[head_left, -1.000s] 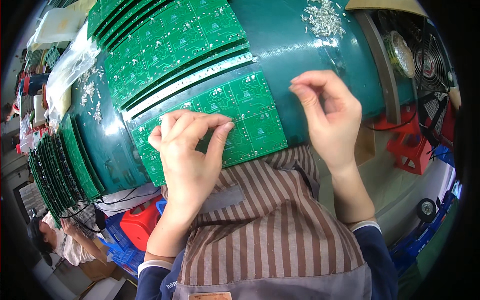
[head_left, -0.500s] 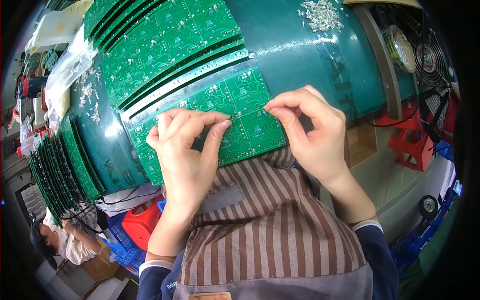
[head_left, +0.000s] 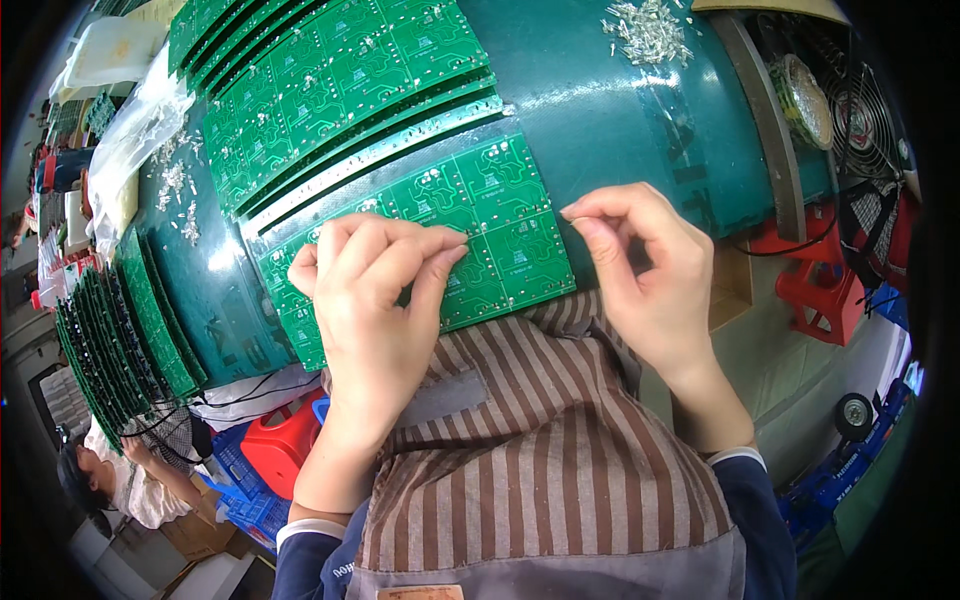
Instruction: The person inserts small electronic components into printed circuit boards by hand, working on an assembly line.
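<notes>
A green circuit board panel [head_left: 512, 250] lies flat at the near edge of the table, in front of my striped apron. Over its middle is my left hand [head_left: 375, 275], thumb and forefinger pinched together close to the board's surface. Whatever sits between those fingertips is too small to name. My right hand [head_left: 650, 270] is off the board's right edge, above the green mat. Its thumb and forefinger are nearly touching as well, and I cannot make out what they hold. The left part of the board is partly covered by my left hand.
Several more circuit boards [head_left: 340, 80] stand in a leaning row behind. A pile of small clear parts [head_left: 648, 32] lies at the far right, with others [head_left: 175, 190] scattered left. Further boards [head_left: 115, 345] are stacked at left. A fan [head_left: 858, 120] and red stool [head_left: 822, 290] are at right.
My right hand has moved right, away from the board's edge, still pinched. The left hand's fingertips have shifted only slightly, and the board has stayed nearly in place.
</notes>
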Demonstrator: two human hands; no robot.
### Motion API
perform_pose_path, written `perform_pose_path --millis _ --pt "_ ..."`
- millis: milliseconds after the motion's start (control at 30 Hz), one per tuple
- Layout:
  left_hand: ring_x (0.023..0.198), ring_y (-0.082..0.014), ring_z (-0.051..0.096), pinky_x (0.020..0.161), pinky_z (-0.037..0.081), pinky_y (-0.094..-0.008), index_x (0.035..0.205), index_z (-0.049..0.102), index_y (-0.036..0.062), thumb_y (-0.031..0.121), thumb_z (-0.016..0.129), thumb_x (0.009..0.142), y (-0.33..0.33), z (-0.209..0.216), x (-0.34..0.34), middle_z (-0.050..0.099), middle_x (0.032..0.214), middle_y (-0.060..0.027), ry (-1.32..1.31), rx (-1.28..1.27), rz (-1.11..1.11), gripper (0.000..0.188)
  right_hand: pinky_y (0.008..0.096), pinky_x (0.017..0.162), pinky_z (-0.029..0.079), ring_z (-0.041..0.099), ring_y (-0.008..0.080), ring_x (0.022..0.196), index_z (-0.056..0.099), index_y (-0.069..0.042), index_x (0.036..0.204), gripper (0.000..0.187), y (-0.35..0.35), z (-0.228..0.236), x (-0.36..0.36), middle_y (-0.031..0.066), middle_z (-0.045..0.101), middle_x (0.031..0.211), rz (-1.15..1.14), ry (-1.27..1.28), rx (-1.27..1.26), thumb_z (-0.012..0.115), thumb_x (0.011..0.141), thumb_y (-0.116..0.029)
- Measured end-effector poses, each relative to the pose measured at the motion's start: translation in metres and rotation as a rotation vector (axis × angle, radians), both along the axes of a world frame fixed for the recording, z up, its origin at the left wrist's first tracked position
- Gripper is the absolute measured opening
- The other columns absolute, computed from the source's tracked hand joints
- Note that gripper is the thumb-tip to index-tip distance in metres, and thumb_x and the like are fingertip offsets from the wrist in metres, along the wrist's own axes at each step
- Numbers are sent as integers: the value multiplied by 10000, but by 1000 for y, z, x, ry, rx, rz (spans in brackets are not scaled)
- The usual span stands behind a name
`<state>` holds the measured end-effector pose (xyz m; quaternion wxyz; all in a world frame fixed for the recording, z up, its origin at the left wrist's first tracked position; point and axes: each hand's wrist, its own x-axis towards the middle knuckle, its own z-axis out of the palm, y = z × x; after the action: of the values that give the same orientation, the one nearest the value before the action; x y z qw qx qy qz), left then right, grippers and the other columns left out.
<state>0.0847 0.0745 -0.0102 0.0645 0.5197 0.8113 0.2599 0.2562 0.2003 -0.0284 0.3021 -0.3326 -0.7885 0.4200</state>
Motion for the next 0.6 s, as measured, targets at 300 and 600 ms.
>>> perform_pose_path --millis 300,600 --pt "917 -172 593 853 301 -418 862 742 177 136 816 733 0 -1 7 630 827 50 267 49 -87 154 343 701 530 666 253 818 674 5 904 75 4 -8 -11 106 691 883 104 77 71 694 839 36" --pt "943 -169 598 858 310 -419 887 741 142 107 805 726 -1 2 4 623 829 50 219 65 -131 176 312 633 529 654 220 786 704 -15 885 57 1 -4 -16 88 700 890 61 30 10 704 846 26"
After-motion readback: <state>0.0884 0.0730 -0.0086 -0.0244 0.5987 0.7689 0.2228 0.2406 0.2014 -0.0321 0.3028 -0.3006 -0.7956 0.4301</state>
